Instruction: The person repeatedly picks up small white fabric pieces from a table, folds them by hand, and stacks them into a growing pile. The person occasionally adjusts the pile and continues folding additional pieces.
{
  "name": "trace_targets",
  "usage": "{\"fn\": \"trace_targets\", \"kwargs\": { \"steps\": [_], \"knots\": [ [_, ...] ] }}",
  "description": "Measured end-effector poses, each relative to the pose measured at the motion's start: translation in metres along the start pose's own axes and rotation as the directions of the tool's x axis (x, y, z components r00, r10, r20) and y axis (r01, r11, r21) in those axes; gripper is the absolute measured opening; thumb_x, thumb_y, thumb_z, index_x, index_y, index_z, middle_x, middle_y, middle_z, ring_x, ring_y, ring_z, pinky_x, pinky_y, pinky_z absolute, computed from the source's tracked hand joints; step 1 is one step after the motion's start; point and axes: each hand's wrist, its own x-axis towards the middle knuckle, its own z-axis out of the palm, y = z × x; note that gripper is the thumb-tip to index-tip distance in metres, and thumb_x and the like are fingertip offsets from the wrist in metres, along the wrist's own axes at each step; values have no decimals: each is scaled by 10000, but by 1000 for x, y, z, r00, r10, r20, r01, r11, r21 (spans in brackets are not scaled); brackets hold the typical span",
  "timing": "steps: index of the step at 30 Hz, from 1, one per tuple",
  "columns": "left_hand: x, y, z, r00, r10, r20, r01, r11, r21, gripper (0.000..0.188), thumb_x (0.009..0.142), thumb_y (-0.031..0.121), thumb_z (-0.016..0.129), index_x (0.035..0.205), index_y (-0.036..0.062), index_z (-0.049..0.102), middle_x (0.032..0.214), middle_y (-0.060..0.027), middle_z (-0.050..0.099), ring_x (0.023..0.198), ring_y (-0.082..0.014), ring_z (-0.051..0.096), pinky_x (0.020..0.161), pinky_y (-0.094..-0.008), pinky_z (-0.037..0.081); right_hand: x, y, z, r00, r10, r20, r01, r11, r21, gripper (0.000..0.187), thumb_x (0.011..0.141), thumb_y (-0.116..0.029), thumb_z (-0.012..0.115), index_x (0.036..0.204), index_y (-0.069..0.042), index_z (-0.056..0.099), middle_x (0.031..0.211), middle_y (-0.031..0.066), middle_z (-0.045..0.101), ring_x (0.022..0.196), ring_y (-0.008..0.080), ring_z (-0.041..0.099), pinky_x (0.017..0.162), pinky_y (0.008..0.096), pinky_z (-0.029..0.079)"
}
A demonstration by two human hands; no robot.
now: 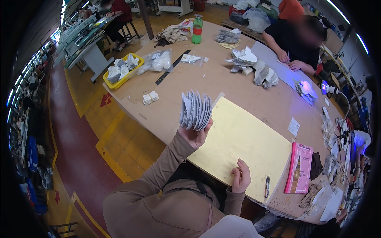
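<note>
My left hand (195, 137) is raised over the left edge of a pale yellow sheet (242, 135) on the table. Its fingers grip a thick stack of grey fabric pieces (195, 110) from below, and the pieces fan apart at their upper edges. Nearer to me, my right hand (241, 176) hovers at the sheet's front edge, fingers loosely bent and apart, with nothing visible in it. Small thread snips (266, 186) with dark handles lie to its right, beside a pink notebook (299, 168).
A yellow basket (123, 81) of fabric pieces, a green bottle (197, 29) and grey bundles (265, 75) stand farther back. A co-worker (293, 43) works across the table. At right are a lit lamp (328, 88) and piled scraps (315, 194).
</note>
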Motion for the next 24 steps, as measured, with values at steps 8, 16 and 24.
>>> {"fn": "trace_targets", "kwargs": {
  "steps": [8, 16, 24],
  "knots": [
    [3, -11, 17, 980, 185, -70, -167, 965, 202, 410, 892, 268, 571, 1191, -12, 566, 1120, -214, 624, 1067, -328, 609, 872, -325, 558, -1, 1, -1, 1000, 7, 1, -7, 1000, -1, 269, 861, 75, 468, 1102, 34, 579, 1180, 196, 569, 748, 149, 610, 620, 249, 527],
    [8, 3, -6, 778, 585, -230, -348, 706, 617, 404, 894, 245, 552, 1178, -42, 540, 1180, -174, 592, 1089, -275, 596, 924, -381, 537, 0, 0, -1, 1000, -8, 13, 9, 1000, -18, 285, 851, 87, 477, 1111, 27, 579, 1174, 189, 568, 750, 153, 607, 636, 255, 531],
    [9, -9, -1, 761, 624, -177, -286, 568, 772, 406, 878, 188, 578, 1221, -16, 500, 1162, -130, 587, 1077, -227, 588, 947, -344, 504, 4, -1, -6, 998, 1, 68, 1, 999, -32, 611, 685, -83, 769, 1215, -15, 472, 1188, 111, 467, 1084, 227, 522, 900, 388, 493]
  ]
}}
